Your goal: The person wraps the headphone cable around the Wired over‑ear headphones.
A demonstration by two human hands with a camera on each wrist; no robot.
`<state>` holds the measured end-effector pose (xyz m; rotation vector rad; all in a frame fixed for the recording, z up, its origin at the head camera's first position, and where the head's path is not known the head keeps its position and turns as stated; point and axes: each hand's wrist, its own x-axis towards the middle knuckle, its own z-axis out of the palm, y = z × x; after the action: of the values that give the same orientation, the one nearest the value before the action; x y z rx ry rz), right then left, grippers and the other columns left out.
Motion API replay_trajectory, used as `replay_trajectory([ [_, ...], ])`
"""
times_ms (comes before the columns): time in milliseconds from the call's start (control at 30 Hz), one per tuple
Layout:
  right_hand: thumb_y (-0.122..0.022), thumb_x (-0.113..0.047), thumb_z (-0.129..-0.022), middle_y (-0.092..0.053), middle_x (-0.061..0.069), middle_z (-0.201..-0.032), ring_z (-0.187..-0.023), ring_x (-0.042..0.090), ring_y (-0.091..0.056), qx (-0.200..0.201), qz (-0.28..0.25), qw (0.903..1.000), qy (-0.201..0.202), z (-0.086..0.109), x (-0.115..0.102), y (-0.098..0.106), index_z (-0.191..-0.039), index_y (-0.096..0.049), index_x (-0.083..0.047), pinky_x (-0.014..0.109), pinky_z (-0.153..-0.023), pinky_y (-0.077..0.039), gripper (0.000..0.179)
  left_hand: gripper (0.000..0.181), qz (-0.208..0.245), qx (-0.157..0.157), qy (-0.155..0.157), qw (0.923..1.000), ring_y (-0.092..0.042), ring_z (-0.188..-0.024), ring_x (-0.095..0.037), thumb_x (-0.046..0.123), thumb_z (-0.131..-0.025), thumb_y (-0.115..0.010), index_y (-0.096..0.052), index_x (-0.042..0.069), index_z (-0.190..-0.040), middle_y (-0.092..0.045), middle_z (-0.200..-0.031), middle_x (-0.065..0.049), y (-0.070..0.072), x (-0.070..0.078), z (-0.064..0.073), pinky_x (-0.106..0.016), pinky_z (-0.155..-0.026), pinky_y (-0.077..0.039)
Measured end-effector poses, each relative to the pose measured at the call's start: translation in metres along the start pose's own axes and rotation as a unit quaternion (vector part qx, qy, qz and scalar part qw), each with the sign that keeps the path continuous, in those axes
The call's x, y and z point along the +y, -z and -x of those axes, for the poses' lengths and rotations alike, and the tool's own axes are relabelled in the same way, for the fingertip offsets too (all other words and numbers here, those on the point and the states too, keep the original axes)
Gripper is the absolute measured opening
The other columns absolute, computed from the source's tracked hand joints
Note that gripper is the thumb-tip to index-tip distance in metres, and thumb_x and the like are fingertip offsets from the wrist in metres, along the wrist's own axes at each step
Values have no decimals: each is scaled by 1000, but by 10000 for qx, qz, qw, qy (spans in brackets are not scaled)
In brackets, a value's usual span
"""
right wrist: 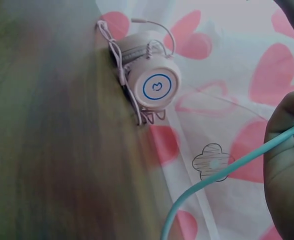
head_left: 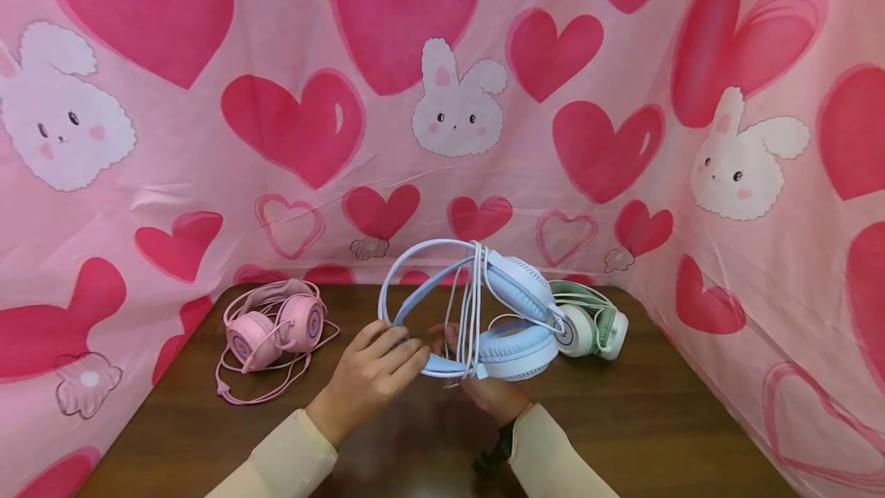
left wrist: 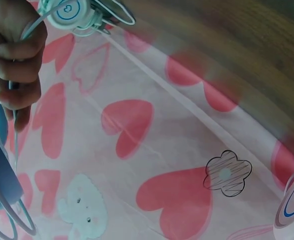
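A light blue headphone set (head_left: 520, 287) is held up above the table, tilted on its side with the ear cups to the right. My left hand (head_left: 379, 369) grips its headband at the lower left. Loops of the pale cable (head_left: 474, 306) run round the headband beside the ear cups. My right hand (head_left: 494, 396) is below and behind these loops, partly hidden by them. In the left wrist view, the right hand's curled fingers (left wrist: 18, 75) hold a strand of the cable. A length of cable crosses the palm (right wrist: 287, 170) in the right wrist view.
Pink headphones (head_left: 304, 323) with a loose cable lie on the left of the brown table (head_left: 664, 413). Green and white headphones (head_left: 581, 329) lie at the back right, partly behind the blue set. A pink heart-and-rabbit cloth (head_left: 442, 175) hangs around the table.
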<state>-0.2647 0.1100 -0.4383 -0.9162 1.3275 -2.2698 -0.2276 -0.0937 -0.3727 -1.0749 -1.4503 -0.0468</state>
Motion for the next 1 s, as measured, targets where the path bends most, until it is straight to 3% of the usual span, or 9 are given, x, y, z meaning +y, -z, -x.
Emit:
replay_trajectory([
  [67,-41,-36,-104,-58,-2,-85,-65,10,-49,105,364,9991,-212,0,5,2,-123,-55,-7,22,-56,-41,37,24,-21,-30,69,10000,-65,-79,-21,2,-97,-50,-72,8,-87,-70,-85,-1,-1,0,-1,-39,-76,-49],
  [100,-37,-44,-104,-57,-5,-80,-59,10,-46,332,1200,9921,-144,0,6,2,-122,-54,-11,25,-51,-36,42,24,-33,-46,103,9999,-65,-79,-21,3,-97,-51,-71,8,-87,-70,-85,-1,-2,0,-1,-40,-76,-49],
  [200,-36,-47,-103,-54,-4,-73,-56,12,-44,427,1363,9896,-179,1,9,1,-119,-55,-13,29,-48,-29,42,24,-38,-87,236,9997,-65,-78,-22,4,-98,-51,-72,7,-87,-69,-83,-2,-3,0,-2,-40,-75,-50],
  [433,-34,-32,-106,-55,-4,-78,-57,8,-46,366,852,9957,30,5,12,-4,-109,-59,-17,29,-46,-25,30,25,-108,-116,427,9990,-65,-79,-24,3,-98,-49,-73,6,-89,-71,-84,-4,-7,-2,0,-41,-75,-49],
  [667,-37,-33,-106,-53,-3,-79,-57,7,-45,643,1039,9923,-183,7,12,-2,-90,-58,-14,23,-48,-30,32,24,-145,-222,596,9979,-65,-83,-27,3,-96,-49,-73,6,-91,-71,-87,-4,-14,-9,5,-43,-76,-47],
  [800,-37,-32,-106,-53,-1,-77,-56,7,-46,710,1089,9913,-186,7,11,-5,-89,-56,-9,21,-48,-33,34,24,-230,-231,652,9973,-64,-83,-27,3,-96,-49,-73,6,-92,-71,-87,-4,-17,-13,8,-43,-75,-47],
  [1000,-36,-31,-106,-56,-1,-78,-56,6,-47,615,925,9938,-63,10,14,-6,-106,-58,-10,20,-50,-39,30,24,-322,-361,762,9959,-64,-84,-27,1,-96,-49,-72,6,-92,-70,-86,-4,-22,-16,11,-44,-75,-46],
])
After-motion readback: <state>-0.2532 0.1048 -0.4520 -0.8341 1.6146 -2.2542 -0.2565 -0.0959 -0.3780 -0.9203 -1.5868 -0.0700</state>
